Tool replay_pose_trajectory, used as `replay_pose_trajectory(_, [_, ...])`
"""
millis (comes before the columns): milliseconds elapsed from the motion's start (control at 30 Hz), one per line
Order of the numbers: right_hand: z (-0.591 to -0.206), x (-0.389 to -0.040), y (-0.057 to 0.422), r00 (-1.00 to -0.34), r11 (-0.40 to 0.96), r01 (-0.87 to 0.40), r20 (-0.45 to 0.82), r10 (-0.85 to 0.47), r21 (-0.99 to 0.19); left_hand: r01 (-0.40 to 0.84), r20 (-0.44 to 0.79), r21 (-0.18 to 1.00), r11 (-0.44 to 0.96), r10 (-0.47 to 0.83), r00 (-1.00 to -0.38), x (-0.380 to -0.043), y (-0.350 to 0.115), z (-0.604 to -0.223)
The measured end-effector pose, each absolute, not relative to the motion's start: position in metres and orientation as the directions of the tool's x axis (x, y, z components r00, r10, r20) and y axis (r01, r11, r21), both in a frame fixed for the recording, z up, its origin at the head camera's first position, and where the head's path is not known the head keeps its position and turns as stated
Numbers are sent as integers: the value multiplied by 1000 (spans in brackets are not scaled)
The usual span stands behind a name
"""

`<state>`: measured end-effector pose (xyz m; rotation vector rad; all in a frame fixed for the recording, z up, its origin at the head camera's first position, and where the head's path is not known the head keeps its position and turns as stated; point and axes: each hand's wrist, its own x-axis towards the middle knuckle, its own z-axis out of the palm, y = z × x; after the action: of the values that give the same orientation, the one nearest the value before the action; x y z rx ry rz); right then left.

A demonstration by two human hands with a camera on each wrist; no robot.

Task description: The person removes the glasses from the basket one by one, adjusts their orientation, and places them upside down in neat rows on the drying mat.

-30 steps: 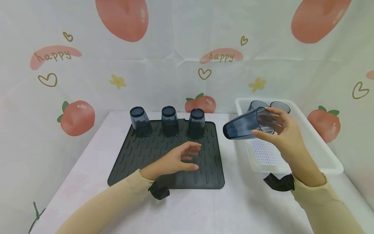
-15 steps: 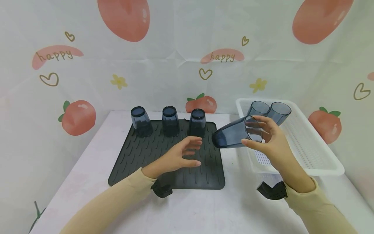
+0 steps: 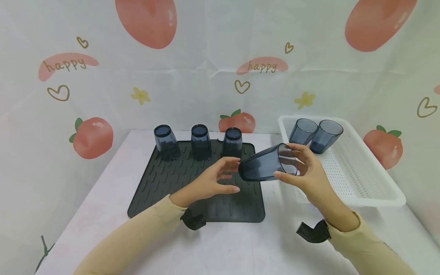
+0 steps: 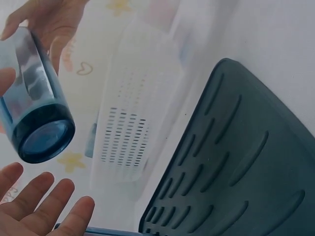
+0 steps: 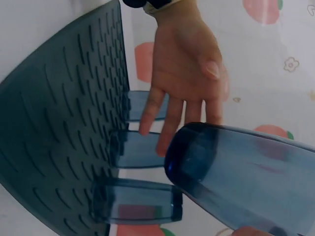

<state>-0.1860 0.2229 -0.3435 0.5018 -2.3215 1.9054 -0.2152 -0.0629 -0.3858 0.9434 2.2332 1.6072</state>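
My right hand [image 3: 306, 168] grips a blue glass tumbler [image 3: 262, 165] near its open rim, fingers and thumb around it. The tumbler is tilted on its side, its thick base pointing left toward my left hand [image 3: 214, 179]. Fingers spread and thumb apart, the left hand is over the dark drying mat [image 3: 192, 187], fingertips right at the tumbler's base in the head view. In the left wrist view the tumbler's base [image 4: 47, 137] shows just beyond the left fingers [image 4: 59, 196]. The right wrist view has the tumbler [image 5: 241, 169] large, with the left palm [image 5: 184, 73] behind it.
Along the mat's back edge, three matching tumblers stand upside down: left [image 3: 166, 143], middle [image 3: 200, 142] and right [image 3: 232, 142]. A white perforated basket [image 3: 374, 172] on the right holds two more tumblers, one [image 3: 302, 131] beside another [image 3: 326, 136], leaning with rims up.
My right hand has carried the tumbler left and down, away from the basket, until its base meets the left fingertips in view. The left hand has shifted slightly right and up.
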Motion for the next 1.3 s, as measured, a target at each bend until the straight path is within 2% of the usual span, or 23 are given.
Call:
replay_pose_trajectory(267, [-353, -184, 213, -940, 94, -293, 269, -207, -951, 354, 190, 922, 156, 614, -766, -215, -61, -384])
replay_pose_trajectory(533, [-360, -182, 205, -919, -16, -322, 316, -237, -947, 334, 165, 924, 184, 597, -785, -212, -59, -385])
replay_pose_trajectory(667, [-363, -181, 201, -915, -51, -326, 328, -233, -944, 320, 174, 937, 144, 601, -780, -211, -58, -385])
replay_pose_trajectory(967, [-370, -179, 194, -927, -3, -318, 312, -208, -948, 284, 207, 958, 37, 597, -775, -210, -56, -389])
replay_pose_trajectory(1300, [-371, -176, 187, -945, 29, -275, 264, -194, -961, 353, 290, 935, 10, 548, -784, -209, -60, -395])
